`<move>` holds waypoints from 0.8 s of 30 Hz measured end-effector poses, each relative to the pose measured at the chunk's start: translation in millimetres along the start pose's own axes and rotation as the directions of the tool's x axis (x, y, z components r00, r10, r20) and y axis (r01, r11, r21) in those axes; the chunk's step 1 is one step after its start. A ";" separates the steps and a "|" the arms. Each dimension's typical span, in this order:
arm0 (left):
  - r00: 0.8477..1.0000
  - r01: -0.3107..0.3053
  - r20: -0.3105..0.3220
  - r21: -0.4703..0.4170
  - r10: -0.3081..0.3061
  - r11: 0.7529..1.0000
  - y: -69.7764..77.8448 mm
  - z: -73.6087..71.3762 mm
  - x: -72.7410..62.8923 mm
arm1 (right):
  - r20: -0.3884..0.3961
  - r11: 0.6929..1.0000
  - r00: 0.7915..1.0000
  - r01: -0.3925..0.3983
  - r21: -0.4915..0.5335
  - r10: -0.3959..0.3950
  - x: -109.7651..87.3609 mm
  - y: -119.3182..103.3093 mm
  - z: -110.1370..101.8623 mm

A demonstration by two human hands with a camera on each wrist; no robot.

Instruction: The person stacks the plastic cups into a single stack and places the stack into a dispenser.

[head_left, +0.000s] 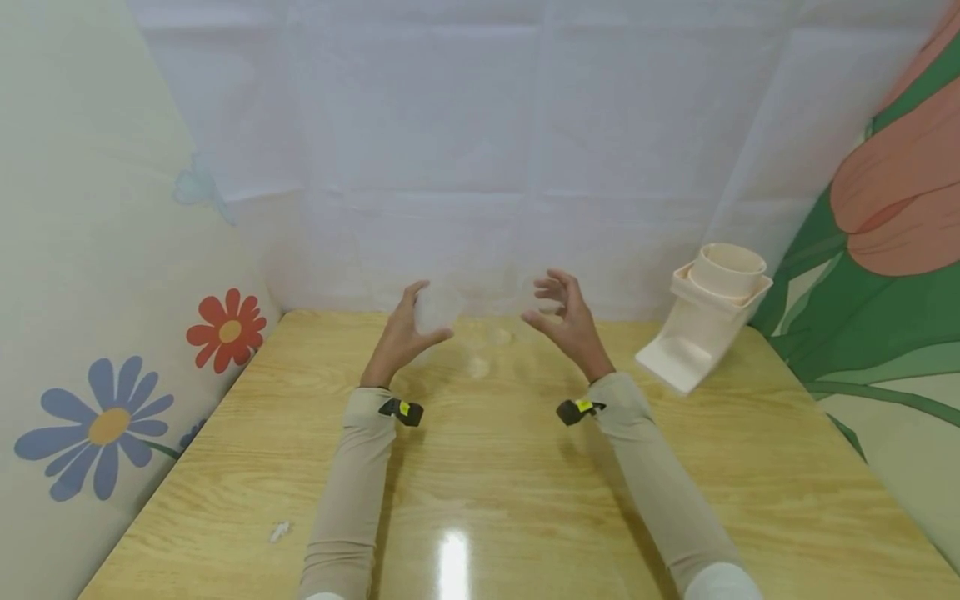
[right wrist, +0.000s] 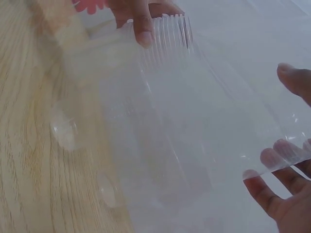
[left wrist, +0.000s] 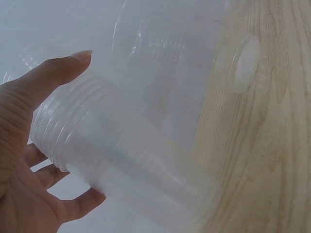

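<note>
My left hand (head_left: pixel 407 336) grips a stack of clear plastic cups (left wrist: pixel 116 141), thumb above and fingers below the ridged rims. In the right wrist view the left thumb presses on these stacked rims (right wrist: pixel 167 36). My right hand (head_left: pixel 572 327) is curved round a large piece of clear plastic (right wrist: pixel 209 141), its fingertips showing through the edge and its thumb on the other side. Whether this plastic is a bag or more cups I cannot tell. Two rounded clear pieces (right wrist: pixel 65 128) lie beyond it by the table; the see-through material blurs their outlines.
A cream-coloured holder (head_left: pixel 705 321) with a round opening on top stands at the right back of the wooden table (head_left: pixel 487 467). A small white scrap (head_left: pixel 280 531) lies at the front left. A white sheet (head_left: pixel 420 125) hangs behind, with flower-patterned walls on both sides.
</note>
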State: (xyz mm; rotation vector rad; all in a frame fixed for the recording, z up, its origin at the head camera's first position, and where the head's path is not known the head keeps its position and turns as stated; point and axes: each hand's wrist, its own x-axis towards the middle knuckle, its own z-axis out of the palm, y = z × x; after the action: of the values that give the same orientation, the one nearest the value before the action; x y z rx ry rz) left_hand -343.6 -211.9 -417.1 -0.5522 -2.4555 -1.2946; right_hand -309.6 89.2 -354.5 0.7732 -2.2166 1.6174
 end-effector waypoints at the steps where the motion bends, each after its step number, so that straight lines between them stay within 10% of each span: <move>1: 1.000 -0.001 0.001 0.000 0.001 1.000 0.4 -0.2 0.2 | 0.000 1.000 1.000 0.006 0.003 -0.006 0.7 0.0 0.2; 24: 1.000 -0.007 -0.005 -0.001 0.007 1.000 1.4 0.1 -0.7 | -0.036 0.996 0.996 0.087 0.026 -0.086 7.2 -4.9 6.7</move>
State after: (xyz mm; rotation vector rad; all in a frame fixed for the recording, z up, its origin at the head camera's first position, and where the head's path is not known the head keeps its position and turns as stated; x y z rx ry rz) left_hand -342.3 -211.2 -416.5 -0.5564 -2.4464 -1.2937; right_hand -312.1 79.9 -349.0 0.8300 -2.1115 1.6109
